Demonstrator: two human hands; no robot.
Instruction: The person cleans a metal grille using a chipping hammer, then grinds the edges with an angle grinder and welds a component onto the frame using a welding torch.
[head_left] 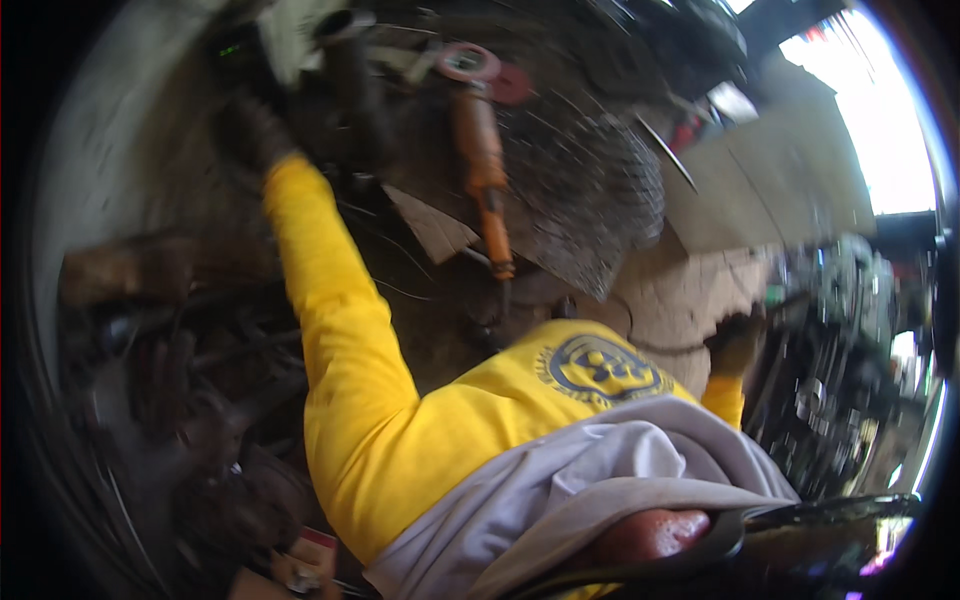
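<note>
At the end of a yellow sleeve, my left hand reaches to the far left and looks dark and blurred. It is close to a dark device with small green lights; whether they touch is unclear. A dark upright cylinder stands just right of that hand. My right hand is low at the right, in shadow beside a pile of metal parts. Its fingers do not show clearly. Between the hands lies an orange angle grinder with a pinkish disc, apart from both.
A sheet of metal mesh lies right of the grinder, and a thin metal rod beyond it. A large flat tan board is at the far right. Wood pieces and dark scrap crowd the left side. A cable trails below the grinder.
</note>
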